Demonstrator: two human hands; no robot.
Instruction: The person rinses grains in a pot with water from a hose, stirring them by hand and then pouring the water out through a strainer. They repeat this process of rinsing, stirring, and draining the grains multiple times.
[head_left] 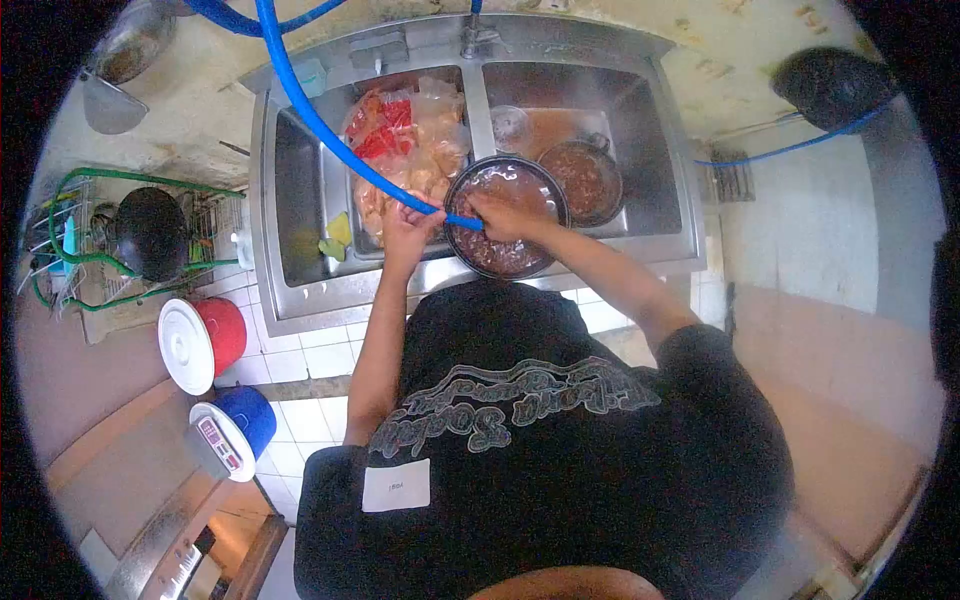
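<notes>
My left hand (408,232) is closed around a blue hose (330,140) near its end, at the left rim of a dark round pot (560,185). The hose's end points over the pot. Reddish-brown, cloudy contents (505,260) with lumps fill the pot, which rests over the sink's divider and front edge. Over the same pot, my right hand (505,220) has its fingers curled down beside the hose end; what they hold, if anything, is hidden. A second pot (590,180) with similar brown contents stands in the right basin.
The steel double sink (680,225) holds filled plastic bags (435,130), some red, in its left basin. A yellow-green sponge (338,232) lies beside them. At left are a dish rack (90,260), a red bucket (225,330) and a blue bucket (250,415). A dark pan (830,88) hangs at right.
</notes>
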